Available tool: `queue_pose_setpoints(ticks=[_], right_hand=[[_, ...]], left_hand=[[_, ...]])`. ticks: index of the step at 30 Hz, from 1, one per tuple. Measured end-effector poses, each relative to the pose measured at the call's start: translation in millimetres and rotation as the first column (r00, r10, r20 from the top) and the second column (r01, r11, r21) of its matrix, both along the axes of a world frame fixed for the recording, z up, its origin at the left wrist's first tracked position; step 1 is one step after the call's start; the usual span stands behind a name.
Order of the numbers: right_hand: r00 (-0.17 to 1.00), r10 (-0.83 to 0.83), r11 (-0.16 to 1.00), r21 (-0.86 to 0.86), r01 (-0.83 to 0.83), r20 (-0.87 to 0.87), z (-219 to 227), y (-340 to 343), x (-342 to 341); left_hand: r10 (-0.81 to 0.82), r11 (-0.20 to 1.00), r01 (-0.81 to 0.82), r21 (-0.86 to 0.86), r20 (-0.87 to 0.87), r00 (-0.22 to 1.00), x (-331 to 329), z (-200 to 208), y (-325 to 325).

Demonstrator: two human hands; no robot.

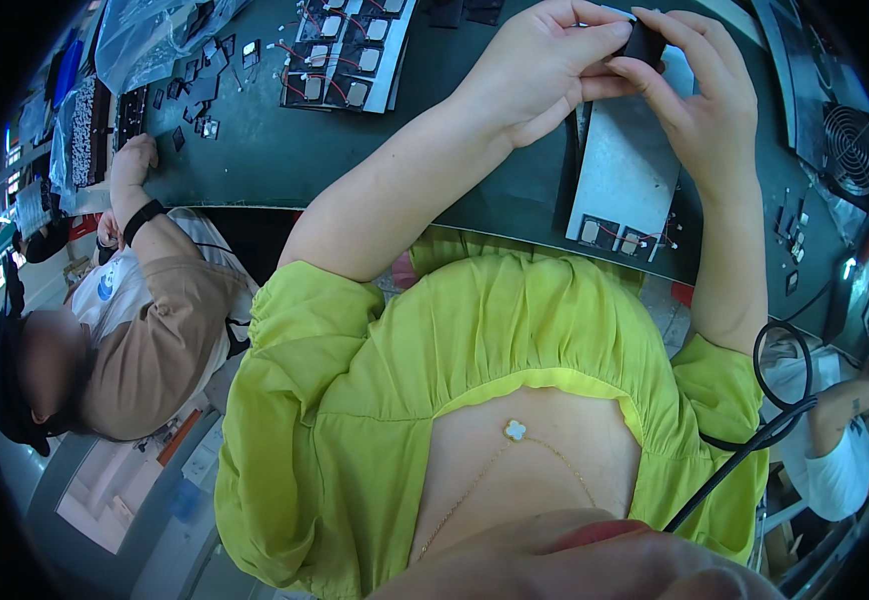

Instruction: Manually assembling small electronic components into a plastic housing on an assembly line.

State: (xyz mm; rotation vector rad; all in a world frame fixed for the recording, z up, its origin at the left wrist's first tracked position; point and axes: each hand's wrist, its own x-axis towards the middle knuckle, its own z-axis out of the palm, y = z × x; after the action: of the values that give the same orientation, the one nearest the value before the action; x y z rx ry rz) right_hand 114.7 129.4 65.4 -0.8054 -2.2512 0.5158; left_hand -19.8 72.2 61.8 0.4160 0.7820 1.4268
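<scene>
My left hand (555, 62) and my right hand (707, 95) meet at the far edge of the view. Between their fingertips they grip a small black flat part (645, 44), partly hidden by the fingers. Below the hands, on the dark green table, lies a silver metal plate (627, 150). At its near end sit two small black square modules (595, 232) with silver centres and thin red wires. Left of my arms, another silver plate (393, 75) carries rows of similar wired modules (345, 55).
Loose black pieces (200, 90) and clear plastic bags (145, 40) lie on the table at left. A round fan grille (853, 150) and small parts (793, 235) are at right. Co-workers sit on both sides; one's hand (135, 158) rests at the left table edge.
</scene>
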Motion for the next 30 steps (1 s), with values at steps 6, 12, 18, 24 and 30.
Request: queue_pose_setpoints(ticks=[6,12,18,24,30], right_hand=[[0.985,0.126,0.987,0.113,-0.113,-0.117,5,5,-3],[0.976,-0.039,0.993,-0.119,0.014,-0.213,-1,-2,0],[0.796,-0.238,0.846,-0.521,-0.112,-0.556,14,13,8],[0.733,-0.367,0.626,-0.735,-0.261,-0.572,6,28,16],[0.802,-0.217,0.794,-0.579,-0.187,-0.556,5,24,14]], left_hand=[[-0.052,0.998,0.047,0.041,0.136,0.989,-1,-1,-1],[-0.042,0.999,0.038,0.026,0.184,0.982,-4,7,-1],[-0.03,1.0,0.029,0.011,0.169,0.985,-7,-1,4],[-0.016,1.0,0.015,0.007,0.144,0.989,-8,-6,5],[-0.02,1.0,0.018,0.014,0.115,0.993,-12,-7,5]])
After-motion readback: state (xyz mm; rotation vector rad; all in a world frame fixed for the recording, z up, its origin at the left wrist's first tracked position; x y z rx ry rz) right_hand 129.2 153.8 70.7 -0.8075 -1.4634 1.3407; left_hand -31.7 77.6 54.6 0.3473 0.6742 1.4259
